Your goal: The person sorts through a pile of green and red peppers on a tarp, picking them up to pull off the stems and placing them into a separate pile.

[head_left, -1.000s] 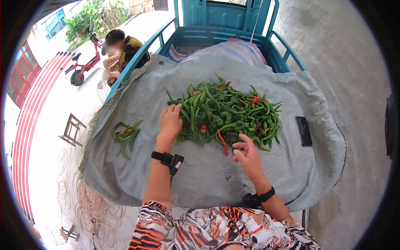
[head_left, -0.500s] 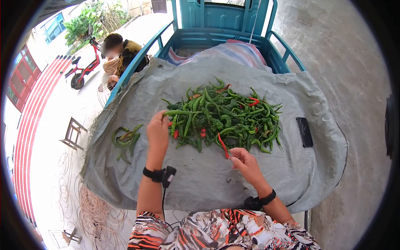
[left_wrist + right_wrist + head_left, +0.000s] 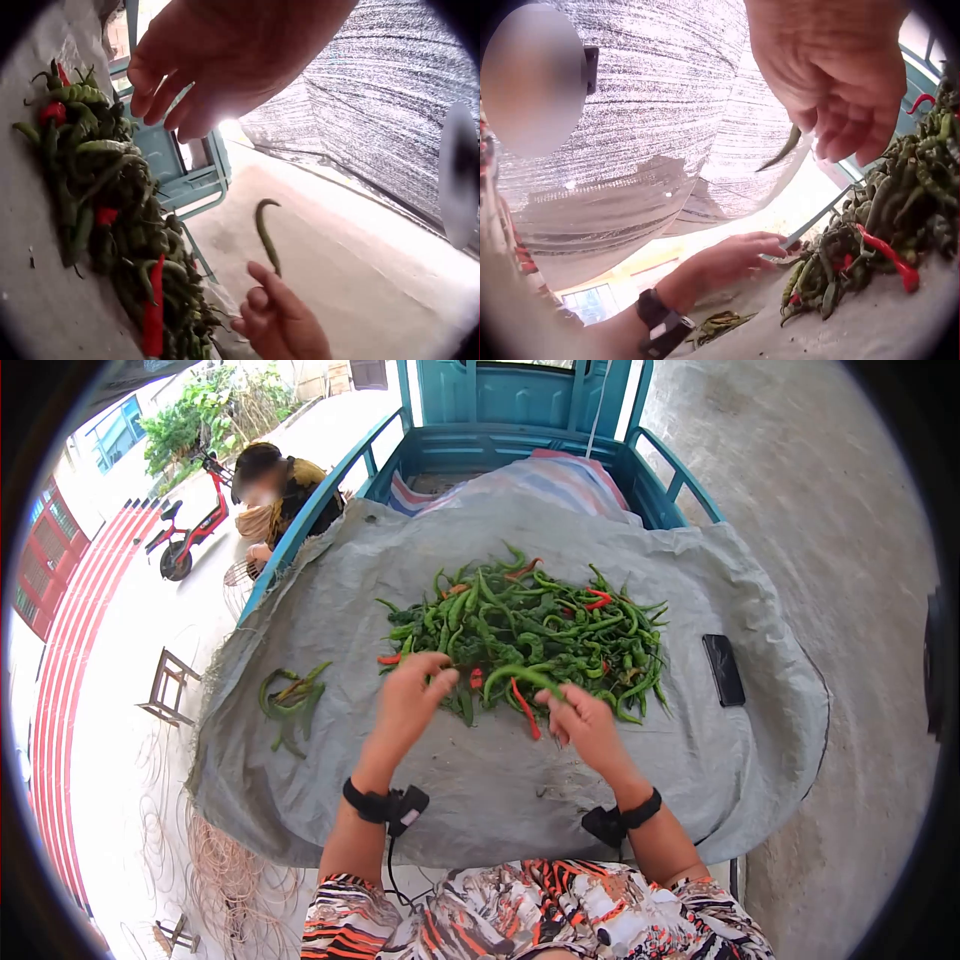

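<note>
My right hand (image 3: 588, 732) pinches a curved green chili pepper (image 3: 527, 674) at the near edge of the chili pile (image 3: 560, 625). In the left wrist view that chili (image 3: 263, 229) stands up from the thumb and forefinger. My left hand (image 3: 405, 705) hovers by the pile's near left side, fingers loosely bent with nothing between them. A long red chili (image 3: 525, 712) lies just left of my right hand. Off to the left, a few green chilies (image 3: 290, 698) form a small separate group on the grey sheet (image 3: 480, 790).
A black phone (image 3: 724, 670) lies on the sheet at the right. The teal cart's rails (image 3: 680, 480) frame the far end, with a striped cloth (image 3: 560, 475) inside. Beyond the left rail, a person (image 3: 290, 490) sits near a red scooter (image 3: 200, 525). A wooden stool (image 3: 170, 688) stands at left.
Half a second ago my left hand held a green chili at the pile's left edge. Now my right hand has it, and the left hand, moved rightward and nearer me, holds nothing.
</note>
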